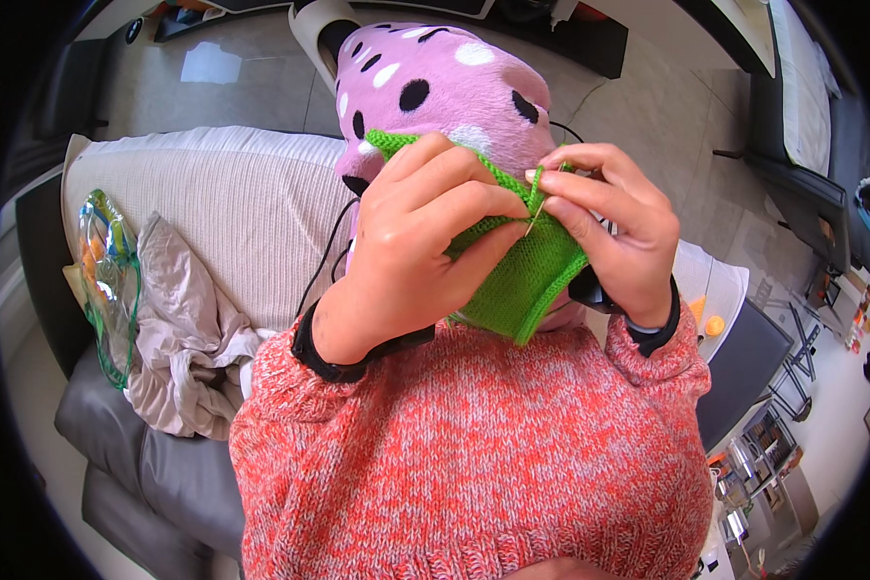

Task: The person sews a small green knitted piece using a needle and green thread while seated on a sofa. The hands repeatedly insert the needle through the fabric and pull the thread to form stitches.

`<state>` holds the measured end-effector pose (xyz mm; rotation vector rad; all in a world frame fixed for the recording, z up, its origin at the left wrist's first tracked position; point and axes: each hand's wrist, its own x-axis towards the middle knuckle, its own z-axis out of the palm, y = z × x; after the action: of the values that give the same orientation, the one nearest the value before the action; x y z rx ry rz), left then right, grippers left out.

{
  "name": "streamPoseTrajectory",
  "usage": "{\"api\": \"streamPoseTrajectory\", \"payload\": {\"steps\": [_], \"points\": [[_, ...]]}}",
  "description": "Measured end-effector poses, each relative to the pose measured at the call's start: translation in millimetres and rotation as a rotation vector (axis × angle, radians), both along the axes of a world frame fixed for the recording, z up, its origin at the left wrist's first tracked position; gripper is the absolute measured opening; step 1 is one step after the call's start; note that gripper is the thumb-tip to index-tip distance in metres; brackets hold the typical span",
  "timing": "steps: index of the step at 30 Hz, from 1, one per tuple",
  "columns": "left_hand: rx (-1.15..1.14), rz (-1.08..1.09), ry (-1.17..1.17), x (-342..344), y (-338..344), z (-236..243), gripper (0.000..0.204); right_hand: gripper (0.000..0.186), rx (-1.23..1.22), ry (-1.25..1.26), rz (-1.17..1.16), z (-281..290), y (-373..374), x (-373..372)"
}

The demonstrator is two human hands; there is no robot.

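A bright green piece of knitting [527,280] hangs between my hands, above my lap. My left hand [406,237] is closed round its upper left part, thumb and forefinger pinching near the stitches. A thin knitting needle [536,223] slants through the top edge, its lower end close to my left fingertips. My right hand [628,222] pinches at the upper right edge, fingers around the needle and a strand of green yarn [536,184]. Much of the needle and the rest of the stitch row are hidden behind my fingers.
A pink blanket with black and white spots [435,87] covers my legs. Left of me, a clear bag with green trim [106,280] and a crumpled beige cloth [188,329] lie on the sofa's cream cover [251,184]. Dark cables run beside the blanket.
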<state>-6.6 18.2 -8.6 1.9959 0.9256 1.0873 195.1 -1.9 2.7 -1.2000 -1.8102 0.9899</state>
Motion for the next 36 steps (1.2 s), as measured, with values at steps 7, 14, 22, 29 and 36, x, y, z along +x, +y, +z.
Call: {"api": "streamPoseTrajectory", "payload": {"steps": [7,14,22,29,36], "points": [[-0.020,0.027,-0.047,0.3,-1.7,-3.1,0.023,0.028,0.341,-0.252,-0.034,0.1,-20.2,-18.9],[-0.011,0.040,-0.043,1.7,-5.3,-2.7,0.021,0.026,0.473,-0.403,-0.012,8.9,-17.9,-14.5],[-0.028,0.067,-0.054,-0.7,-7.5,-2.7,0.021,0.008,0.045,0.789,0.006,39.9,-49.3,13.6],[-0.026,0.062,-0.029,-4.1,-9.4,1.3,0.019,0.010,0.366,1.273,-0.112,108.4,-75.0,102.3],[-0.033,0.027,-0.020,-3.7,-8.5,4.4,0.016,0.011,0.455,0.965,-0.662,88.3,-68.9,77.0]]}}
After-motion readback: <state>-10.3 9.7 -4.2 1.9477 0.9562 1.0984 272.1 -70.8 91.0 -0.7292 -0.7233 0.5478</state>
